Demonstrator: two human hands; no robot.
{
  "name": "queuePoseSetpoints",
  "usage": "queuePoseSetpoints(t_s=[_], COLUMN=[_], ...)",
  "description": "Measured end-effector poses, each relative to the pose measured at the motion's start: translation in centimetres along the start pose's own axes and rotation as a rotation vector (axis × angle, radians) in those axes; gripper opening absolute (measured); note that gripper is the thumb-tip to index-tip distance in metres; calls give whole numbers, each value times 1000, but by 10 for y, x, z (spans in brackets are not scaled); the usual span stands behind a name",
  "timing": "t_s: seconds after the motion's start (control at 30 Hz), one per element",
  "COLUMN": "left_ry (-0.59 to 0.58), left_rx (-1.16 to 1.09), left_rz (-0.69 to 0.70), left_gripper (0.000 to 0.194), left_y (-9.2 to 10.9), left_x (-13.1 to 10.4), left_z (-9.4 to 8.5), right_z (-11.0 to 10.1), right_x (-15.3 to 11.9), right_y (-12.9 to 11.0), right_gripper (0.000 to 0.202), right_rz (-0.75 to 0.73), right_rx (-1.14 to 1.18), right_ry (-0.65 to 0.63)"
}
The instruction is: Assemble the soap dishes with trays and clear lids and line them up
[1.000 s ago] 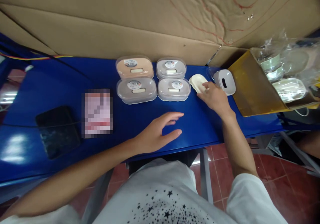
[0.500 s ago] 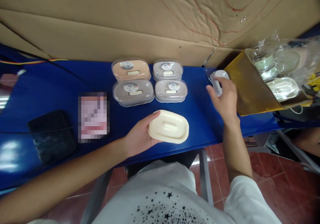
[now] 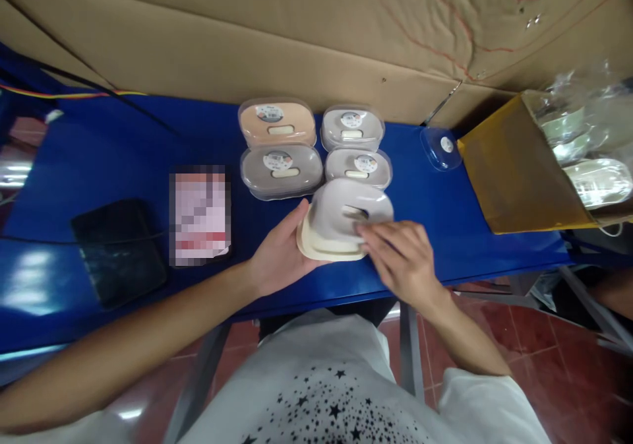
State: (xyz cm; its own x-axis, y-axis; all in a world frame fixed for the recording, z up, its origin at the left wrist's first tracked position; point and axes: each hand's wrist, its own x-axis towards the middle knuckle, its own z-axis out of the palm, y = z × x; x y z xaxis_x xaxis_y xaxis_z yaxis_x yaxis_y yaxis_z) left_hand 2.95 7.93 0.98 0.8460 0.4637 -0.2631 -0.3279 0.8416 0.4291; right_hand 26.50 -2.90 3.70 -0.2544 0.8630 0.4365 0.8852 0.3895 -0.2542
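My left hand (image 3: 281,259) is wrapped round the left end of a cream oval tray (image 3: 324,249). A light grey oval cover (image 3: 346,200) with a slot sits tilted over that tray, and my right hand (image 3: 403,256) grips it near the slot. Behind them stand an orange lidded box (image 3: 291,117) and several grey ones, among them a wide grey box (image 3: 267,180), all under clear lids with round labels. A loose clear lid (image 3: 442,150) with a label lies on the blue table at the right.
An open cardboard box (image 3: 529,173) at the right holds plastic-wrapped containers (image 3: 598,180). On the left of the blue table (image 3: 44,220) lie a dark flat object (image 3: 119,253) and a blurred pink item (image 3: 200,216). Brown cardboard (image 3: 247,41) lines the back.
My right hand has brought the grey cover from beside the cardboard box onto the cream tray. The clear lid now lies uncovered there. The camera view has shifted slightly.
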Motion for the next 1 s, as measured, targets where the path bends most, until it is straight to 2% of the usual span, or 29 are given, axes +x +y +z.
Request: queuePoseSetpoints(t_s=[0.07,0.13,0.3,0.47,0.53,0.57,0.63,0.67,0.73,0.83,0.9,1.0], left_ry=[21,62,109,162,177,180,184,191,203,195,179,165], left_rx=[24,48,71,42,23,16,3,-4,-15,-11,-7,-12], left_rz=[9,34,123,171,167,163,156,157,163,168,160,136], left_gripper=[62,62,49,35,34,35,36,35,32,31,33,34], left_y=[-2,-2,1,2,3,3,4,5,6,8,9,11], left_x=[-1,-2,-6,-6,-5,-5,-6,-6,-7,-7,-7,-6], left_z=[1,3,8,5,5,5,6,6,7,6,4,2], right_z=[12,19,21,28,27,24,15,9,0,-4,-1,2], right_x=[-3,-7,-14,-17,-13,-8,5,12,25,31,26,16], right_y=[-19,-25,-20,-28,-19,-7,31,56,110,176,199,211], right_gripper=[91,92,91,94,88,78,52,48,56,62,69,82], right_rz=[1,27,-12,-15,-47,-41,43,196,369,510,565,592], right_rx=[53,57,37,50,74,74,37,-27,-103,-177,-209,-210], right_ry=[-52,-63,-113,-174,-164,-136,-36,50,118,109,109,120])
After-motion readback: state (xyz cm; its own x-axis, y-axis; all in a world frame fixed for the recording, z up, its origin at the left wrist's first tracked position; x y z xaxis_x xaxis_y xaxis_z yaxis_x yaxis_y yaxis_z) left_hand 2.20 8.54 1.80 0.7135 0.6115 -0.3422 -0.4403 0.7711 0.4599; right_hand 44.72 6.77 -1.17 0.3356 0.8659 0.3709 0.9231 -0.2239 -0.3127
